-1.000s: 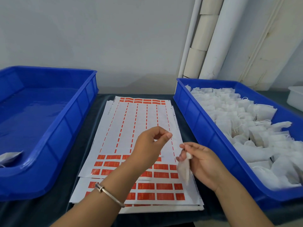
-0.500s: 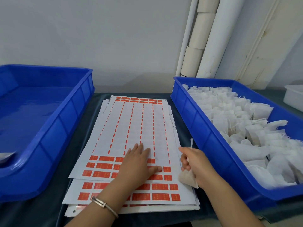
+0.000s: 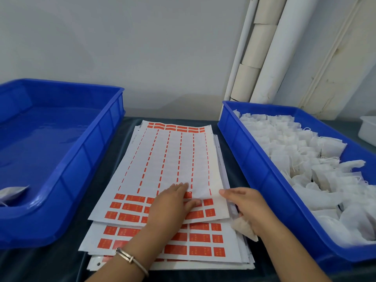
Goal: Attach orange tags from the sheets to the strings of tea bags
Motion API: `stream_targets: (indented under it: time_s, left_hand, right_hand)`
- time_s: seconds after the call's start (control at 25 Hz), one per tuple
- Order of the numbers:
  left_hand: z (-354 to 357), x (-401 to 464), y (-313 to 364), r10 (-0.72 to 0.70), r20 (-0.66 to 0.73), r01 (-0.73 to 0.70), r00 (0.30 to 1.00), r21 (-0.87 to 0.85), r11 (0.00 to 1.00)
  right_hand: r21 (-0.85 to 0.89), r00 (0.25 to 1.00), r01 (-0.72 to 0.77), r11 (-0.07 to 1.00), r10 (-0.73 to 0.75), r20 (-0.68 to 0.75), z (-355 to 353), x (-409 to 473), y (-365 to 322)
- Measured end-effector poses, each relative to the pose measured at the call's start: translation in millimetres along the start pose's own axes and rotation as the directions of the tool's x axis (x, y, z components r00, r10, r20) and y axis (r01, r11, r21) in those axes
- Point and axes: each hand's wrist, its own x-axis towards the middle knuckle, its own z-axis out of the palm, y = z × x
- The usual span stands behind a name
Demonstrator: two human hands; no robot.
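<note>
Pressing down with straight fingers, a person's left hand lies flat on the top sheet of orange tags, its fingertips at the row where the remaining tags begin and a metal bangle on its wrist. The right hand sits at the sheet's right edge, forefinger stretched onto the paper, while its lower fingers curl round a single tea bag that pokes out beneath the palm; its string cannot be made out.

Largest in view are two blue plastic trays on a dark table. The left tray holds one whitish packet in its near corner. The right tray is heaped with white tea bags and their loose strings. Between the trays lies the stack of tag sheets, the top one stripped of most of its tags apart from a band at the far end and three rows nearest the person.

Behind, a plain pale wall carries white pipes beside cardboard tubes standing on end. A white container shows at the far right edge.
</note>
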Motion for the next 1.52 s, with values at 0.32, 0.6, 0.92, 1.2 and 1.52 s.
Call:
stream_targets:
  time_s: [0.32,0.6,0.92,1.2,1.52]
  left_hand:
    - [-12.6,-6.3,0.9,0.069,-0.031,-0.073,0.997,-0.144,0.987]
    - [-16.8,-14.1,-10.5,0.092,-0.205,-0.140,0.974,-0.229,0.963]
    - [-16.1,-19.0,-10.4,0.102,-0.319,-0.176,0.942,-0.214,0.961]
    - [-21.5,-21.4,-9.5,0.131,-0.329,-0.192,0.935,-0.162,0.968]
    - [-22.5,-23.5,-7.3,0.213,-0.316,-0.258,0.924,-0.108,0.960]
  right_hand:
    - [-0.112,0.916,0.074,0.991,-0.023,0.401,15.7,0.3,-12.2]
    - [0.238,0.908,-0.119,0.964,0.009,0.418,30.7,6.1,0.6]
    - [0.337,0.929,-0.100,0.936,-0.033,0.368,39.9,4.8,7.4]
    - [0.288,0.952,-0.039,0.957,-0.052,0.303,43.8,0.9,3.5]
    - [0.173,0.968,0.018,0.985,-0.060,0.243,41.1,-2.4,1.6]
